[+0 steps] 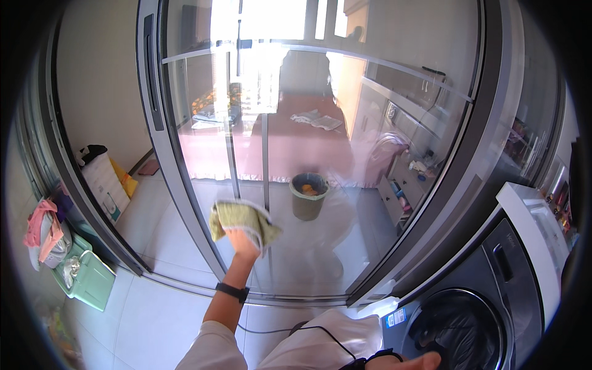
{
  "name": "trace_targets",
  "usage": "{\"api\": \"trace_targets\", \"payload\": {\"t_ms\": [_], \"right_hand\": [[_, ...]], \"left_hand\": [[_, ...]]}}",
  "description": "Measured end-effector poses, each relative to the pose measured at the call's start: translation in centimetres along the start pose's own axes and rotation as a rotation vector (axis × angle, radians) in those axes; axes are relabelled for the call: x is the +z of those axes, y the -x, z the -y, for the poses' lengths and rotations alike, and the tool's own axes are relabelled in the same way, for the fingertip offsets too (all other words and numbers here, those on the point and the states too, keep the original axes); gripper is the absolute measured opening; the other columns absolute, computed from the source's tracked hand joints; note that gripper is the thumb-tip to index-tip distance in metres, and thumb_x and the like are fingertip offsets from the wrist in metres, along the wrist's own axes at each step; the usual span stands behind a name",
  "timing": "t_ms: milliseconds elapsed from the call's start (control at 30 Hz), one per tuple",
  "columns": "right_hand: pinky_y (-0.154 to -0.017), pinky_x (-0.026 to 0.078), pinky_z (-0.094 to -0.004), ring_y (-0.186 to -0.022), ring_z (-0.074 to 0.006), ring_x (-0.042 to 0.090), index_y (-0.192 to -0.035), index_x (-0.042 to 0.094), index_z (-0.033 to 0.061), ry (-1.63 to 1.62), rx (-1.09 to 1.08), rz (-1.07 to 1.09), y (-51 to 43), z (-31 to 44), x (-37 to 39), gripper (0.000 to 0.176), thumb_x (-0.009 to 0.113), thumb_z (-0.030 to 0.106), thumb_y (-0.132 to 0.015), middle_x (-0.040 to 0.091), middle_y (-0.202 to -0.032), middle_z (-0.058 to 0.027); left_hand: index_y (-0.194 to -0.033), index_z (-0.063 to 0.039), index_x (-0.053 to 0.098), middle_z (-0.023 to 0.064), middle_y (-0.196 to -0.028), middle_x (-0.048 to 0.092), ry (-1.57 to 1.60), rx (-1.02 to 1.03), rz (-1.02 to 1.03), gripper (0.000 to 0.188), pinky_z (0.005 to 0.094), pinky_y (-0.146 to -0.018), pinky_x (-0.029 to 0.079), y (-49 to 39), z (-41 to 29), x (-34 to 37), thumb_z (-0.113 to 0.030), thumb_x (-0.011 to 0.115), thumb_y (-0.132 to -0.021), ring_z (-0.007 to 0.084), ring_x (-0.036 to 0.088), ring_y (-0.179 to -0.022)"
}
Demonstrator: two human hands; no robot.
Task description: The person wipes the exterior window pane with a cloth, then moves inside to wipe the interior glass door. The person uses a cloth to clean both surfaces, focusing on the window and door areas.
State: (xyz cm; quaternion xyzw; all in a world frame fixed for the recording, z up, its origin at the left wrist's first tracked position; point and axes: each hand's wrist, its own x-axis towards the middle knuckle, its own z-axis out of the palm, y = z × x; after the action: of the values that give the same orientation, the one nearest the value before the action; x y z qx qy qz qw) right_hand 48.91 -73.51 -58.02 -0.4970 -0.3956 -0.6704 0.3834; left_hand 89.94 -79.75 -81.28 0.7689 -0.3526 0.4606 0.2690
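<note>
My left hand (241, 241) is spread against a green cloth with a pale edge (243, 219), pressed to the lower left part of a sliding glass door (300, 249). A dark band circles that wrist. At the bottom right, my right hand (411, 363) shows only in part, near the round door of a washing machine (458, 323); whether it holds anything cannot be seen. Behind the glass stand a waste bin with a liner (308, 203) and a bed with a pink cover (300, 152).
A green plastic basket (92, 282) with clothes piled by it stands at the left. Beside the open doorway, a white box (105, 185) leans near the wall. A thin black cable (277, 331) crosses in front of my body. A floor track runs below the door.
</note>
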Motion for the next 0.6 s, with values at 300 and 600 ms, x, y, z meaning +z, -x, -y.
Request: {"api": "trace_targets", "payload": {"t_ms": [300, 600], "right_hand": [[-0.082, 0.035, -0.0401, -0.104, -0.0241, 0.055, -0.126, 0.057, 0.0078, -0.219, 0.399, -0.101, 2.3, -0.7, 0.6, 0.047, 0.047, 0.039, -0.093, 0.062, -0.112, -0.0101], [-0.083, 0.037, -0.0426, -0.102, -0.0277, 0.055, -0.126, 0.055, 0.0036, -0.329, 0.580, -0.155, 3.3, -0.8, 1.1, 0.052, 0.043, 0.043, -0.094, 0.060, -0.112, -0.0151]], "left_hand": [[-0.144, 0.002, 0.007, 0.0209, -0.144, 0.026, 0.442, -0.223, -0.068, 0.094, 0.0494, -0.113, 0.014, -1.4, 1.8, -1.5, -0.044, 0.061, -0.082, 0.0362, 0.028, -0.133], [-0.129, 0.003, 0.049, 0.0265, -0.136, 0.043, 0.160, -0.107, -0.517, 0.054, 0.0534, -0.114, 0.012, -26.1, -2.1, -12.3, -0.027, 0.053, -0.084, 0.0448, 0.028, -0.133]]}}
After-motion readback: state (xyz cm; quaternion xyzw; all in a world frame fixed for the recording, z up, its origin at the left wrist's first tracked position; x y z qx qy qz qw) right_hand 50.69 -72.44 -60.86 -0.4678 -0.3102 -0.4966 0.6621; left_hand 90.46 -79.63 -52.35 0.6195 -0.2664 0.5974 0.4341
